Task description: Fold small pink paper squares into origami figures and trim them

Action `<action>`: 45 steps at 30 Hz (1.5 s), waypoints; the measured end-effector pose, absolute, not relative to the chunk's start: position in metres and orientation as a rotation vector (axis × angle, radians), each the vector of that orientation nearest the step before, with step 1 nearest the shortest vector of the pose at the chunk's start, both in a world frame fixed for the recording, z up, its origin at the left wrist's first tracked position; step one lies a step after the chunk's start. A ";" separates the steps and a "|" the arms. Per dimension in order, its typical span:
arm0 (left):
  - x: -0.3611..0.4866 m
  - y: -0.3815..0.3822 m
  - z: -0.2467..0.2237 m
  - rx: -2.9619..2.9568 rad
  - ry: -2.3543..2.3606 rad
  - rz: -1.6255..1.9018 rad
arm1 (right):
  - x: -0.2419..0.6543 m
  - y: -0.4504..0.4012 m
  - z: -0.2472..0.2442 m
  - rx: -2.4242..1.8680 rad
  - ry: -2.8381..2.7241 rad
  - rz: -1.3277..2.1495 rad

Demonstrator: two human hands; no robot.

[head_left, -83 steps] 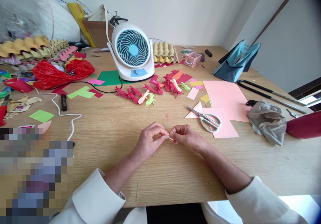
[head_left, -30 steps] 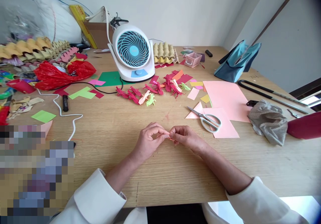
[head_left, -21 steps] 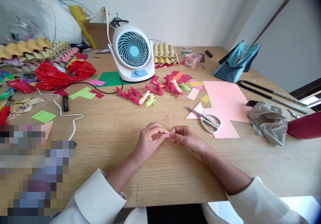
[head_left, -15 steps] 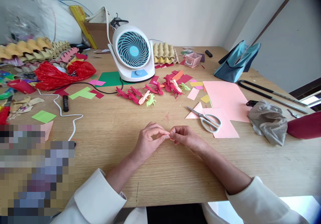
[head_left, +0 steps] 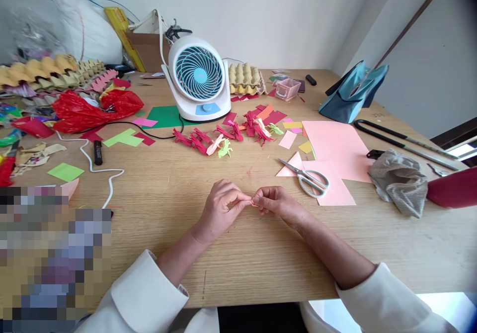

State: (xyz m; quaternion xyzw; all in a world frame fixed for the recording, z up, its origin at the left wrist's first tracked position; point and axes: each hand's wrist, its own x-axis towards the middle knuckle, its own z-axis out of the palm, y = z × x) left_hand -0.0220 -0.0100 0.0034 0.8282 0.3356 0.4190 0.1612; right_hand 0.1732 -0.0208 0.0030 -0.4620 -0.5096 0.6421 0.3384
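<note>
My left hand (head_left: 225,206) and my right hand (head_left: 276,204) meet over the front middle of the wooden table. Both are closed in a pinch on a small piece of pink paper (head_left: 254,202), mostly hidden by the fingertips. To the right, scissors (head_left: 308,178) with white handles lie across pink paper sheets (head_left: 337,186). Beyond my hands several folded paper figures in red, pink and green lie in a row, among them a light green one (head_left: 224,148).
A white fan (head_left: 203,74) stands behind the figures. Coloured paper scraps, a black marker (head_left: 97,152) and a white cable (head_left: 89,161) lie left. At right are a grey cloth (head_left: 399,181), a dark red object (head_left: 449,188) and a blue bag (head_left: 350,94).
The fingers of my right hand have shifted slightly at the pinch, and a bit more of the pink paper shows. Both hands stay in nearly the same place.
</note>
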 end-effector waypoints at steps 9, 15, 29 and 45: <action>-0.020 -0.011 0.006 2.427 0.961 1.165 | 0.174 -0.021 0.001 -1.188 -1.293 1.695; -0.019 -0.012 0.006 2.380 1.070 1.106 | 0.172 -0.022 0.003 -1.139 -1.389 1.513; -0.017 -0.017 0.002 2.233 1.117 1.145 | 0.166 -0.032 0.010 -1.099 -1.780 0.904; -0.015 -0.019 0.003 2.323 1.146 1.108 | 0.163 -0.036 0.008 -1.122 -1.976 0.616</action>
